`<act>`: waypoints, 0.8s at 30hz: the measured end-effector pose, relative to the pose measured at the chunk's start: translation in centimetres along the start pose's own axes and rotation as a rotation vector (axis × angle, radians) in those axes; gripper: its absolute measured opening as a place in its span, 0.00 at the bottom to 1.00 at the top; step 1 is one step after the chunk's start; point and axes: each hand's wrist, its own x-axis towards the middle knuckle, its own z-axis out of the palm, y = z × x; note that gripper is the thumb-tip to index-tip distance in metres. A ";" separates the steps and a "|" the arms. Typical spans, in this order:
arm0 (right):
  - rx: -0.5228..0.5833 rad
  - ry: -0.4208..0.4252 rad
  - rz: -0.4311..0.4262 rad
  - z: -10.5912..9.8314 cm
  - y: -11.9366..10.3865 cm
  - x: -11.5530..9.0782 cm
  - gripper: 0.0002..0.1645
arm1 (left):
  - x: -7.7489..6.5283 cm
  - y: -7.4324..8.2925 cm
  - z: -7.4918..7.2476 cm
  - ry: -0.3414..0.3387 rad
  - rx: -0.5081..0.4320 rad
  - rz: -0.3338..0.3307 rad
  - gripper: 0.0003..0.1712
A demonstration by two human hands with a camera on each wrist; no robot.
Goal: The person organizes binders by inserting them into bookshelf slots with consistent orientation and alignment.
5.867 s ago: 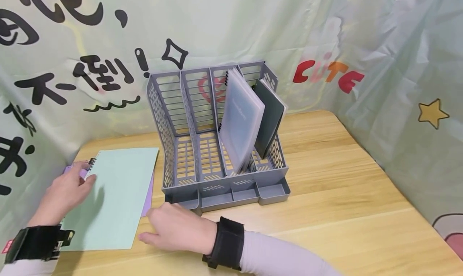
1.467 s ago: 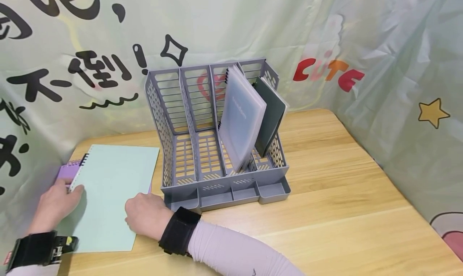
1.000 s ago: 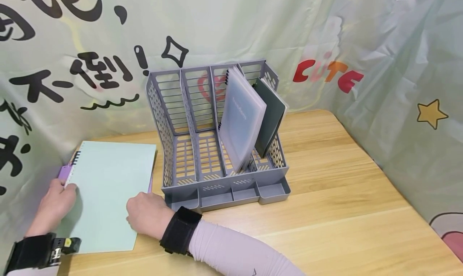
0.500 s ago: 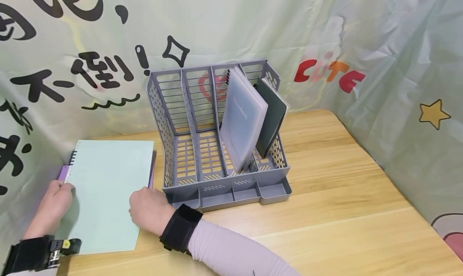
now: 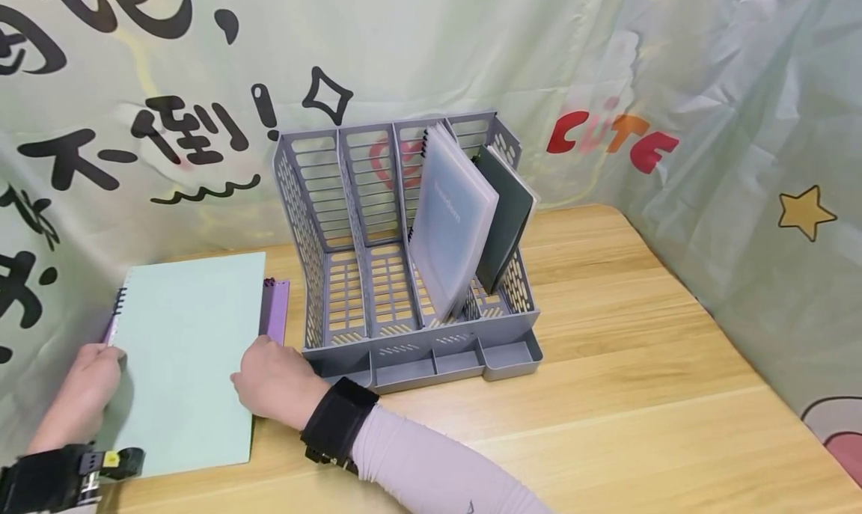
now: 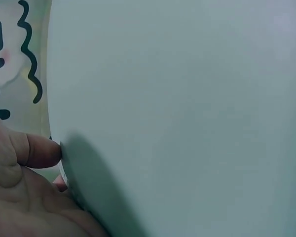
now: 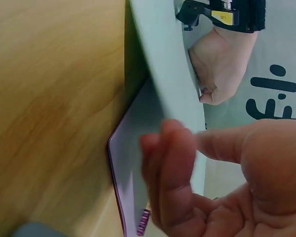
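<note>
Mint-green spiral notebook, black coil along its left edge, pale cover facing up; held between two hands at the left of the table, near the rack. Right-hand edge raised, with a gap beneath.

Left hand: pinching the coil-side edge, thumb on the cover, a fingertip visible behind.

Right hand: gripping the opposite edge between thumb and curled fingers.

Purple spiral notebook: lying beneath the mint-green one, partly covered; a strip with a corner of coil shows on the right, a sliver on the left.

Grey plastic file rack: four upright compartments with slotted walls, small divided tray along the front; stands just right of the notebooks.

Translucent-covered notebook: third compartment from the left, upright and leaning, small pale lettering on the cover.

Dark green notebook: fourth compartment, tilted.

Wooden table: light grain, rounded far corner.

Pale green fabric backdrop: black characters at left, coloured "CUTE" lettering, yellow star at right.

Black wrist strap and lilac sleeve: on the right arm.
</note>
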 end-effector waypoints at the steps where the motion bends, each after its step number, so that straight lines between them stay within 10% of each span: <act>1: 0.028 0.001 -0.002 -0.1 0.1 0.0 0.25 | 0.1 0.1 0.0 0.008 0.000 -0.019 0.32; 14: 0.483 -0.039 -0.104 -0.9 0.5 0.0 0.36 | -0.1 0.8 0.2 -0.058 -0.026 0.054 0.32; 24: 0.425 0.012 -0.209 -1.1 0.1 -0.2 0.25 | -0.2 1.1 0.5 -0.098 -0.013 0.075 0.34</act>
